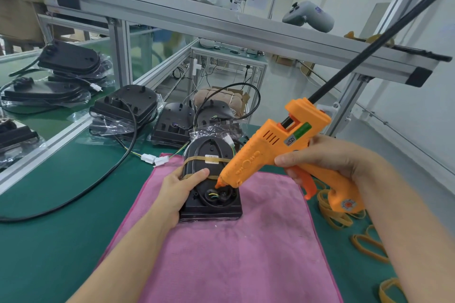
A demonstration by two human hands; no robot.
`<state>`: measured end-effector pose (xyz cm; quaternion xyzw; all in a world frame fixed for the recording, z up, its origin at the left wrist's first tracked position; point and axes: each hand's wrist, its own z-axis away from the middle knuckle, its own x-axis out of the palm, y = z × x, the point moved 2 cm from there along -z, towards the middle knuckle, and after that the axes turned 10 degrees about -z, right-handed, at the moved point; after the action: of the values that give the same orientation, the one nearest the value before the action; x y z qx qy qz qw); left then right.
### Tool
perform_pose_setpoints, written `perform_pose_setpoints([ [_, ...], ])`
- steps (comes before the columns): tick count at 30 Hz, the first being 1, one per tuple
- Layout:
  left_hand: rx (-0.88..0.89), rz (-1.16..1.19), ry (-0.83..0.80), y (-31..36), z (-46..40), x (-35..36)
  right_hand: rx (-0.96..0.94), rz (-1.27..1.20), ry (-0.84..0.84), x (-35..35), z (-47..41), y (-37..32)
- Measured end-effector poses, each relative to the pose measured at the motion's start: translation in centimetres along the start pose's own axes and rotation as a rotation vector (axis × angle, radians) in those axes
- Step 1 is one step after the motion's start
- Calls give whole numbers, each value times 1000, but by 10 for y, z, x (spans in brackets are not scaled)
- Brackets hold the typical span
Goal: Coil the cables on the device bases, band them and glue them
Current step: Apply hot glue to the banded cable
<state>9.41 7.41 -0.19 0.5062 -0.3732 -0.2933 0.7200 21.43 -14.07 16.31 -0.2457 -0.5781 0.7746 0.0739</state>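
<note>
Glue gun [268, 152] nozzle inside device base [211, 179] recess.

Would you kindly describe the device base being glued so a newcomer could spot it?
On the pink cloth covering the green bench lies one black plastic device base. The left hand grips it and the orange glue gun touches it. Unlike its neighbours, tan rubber bands cross it.

The left hand [181, 188] lay forward, thumb up and fingers curled in a grip; the right hand [327, 155], raised to its right, was closed, wrist bent.
</note>
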Motion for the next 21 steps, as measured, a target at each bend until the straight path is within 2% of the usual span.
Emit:
perform_pose_setpoints([
  [21, -14, -34, -60, 1, -2, -2, 12, -148, 17, -5, 12, 20],
])
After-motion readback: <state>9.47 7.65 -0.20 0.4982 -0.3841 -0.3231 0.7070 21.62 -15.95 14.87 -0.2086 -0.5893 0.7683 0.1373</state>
